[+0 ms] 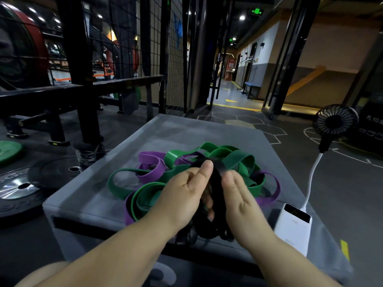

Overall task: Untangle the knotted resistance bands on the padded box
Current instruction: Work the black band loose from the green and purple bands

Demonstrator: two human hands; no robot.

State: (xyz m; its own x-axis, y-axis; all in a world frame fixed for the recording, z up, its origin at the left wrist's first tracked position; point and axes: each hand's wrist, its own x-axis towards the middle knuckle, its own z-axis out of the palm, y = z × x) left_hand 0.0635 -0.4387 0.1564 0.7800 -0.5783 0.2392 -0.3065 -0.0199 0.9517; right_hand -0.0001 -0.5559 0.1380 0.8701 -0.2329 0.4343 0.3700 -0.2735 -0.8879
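Head view: both forearms come in from the bottom edge. L hand (184, 193) grips a black band (216, 181), forefinger up along it, other fingers curled round the bunched black loops lower down. R hand (241, 197) lies against the band's other side, fingers straight & together. Its thumb is hidden, so can't tell if it pinches.

The black bunch sits at the near edge of the grey padded box (176, 137). Just behind the hands, on the box top, is the tangled heap: green bands (240, 160) & purple bands (151, 162) looped thru each other, w/ the black band running up into the middle.

A white power bank (294, 226) lies on the box's R side near the R wrist. A white cable (313, 175) rises from it to a small black fan (335, 119).

On the floor L of the box are black weight plates (18, 189), w/ a green plate (8, 150) beyond. Further back stands a black rack (83, 79) w/ wire mesh (157, 48). Beyond that is a corridor w/ a blue bench (251, 84) & a lit green exit sign (256, 11).
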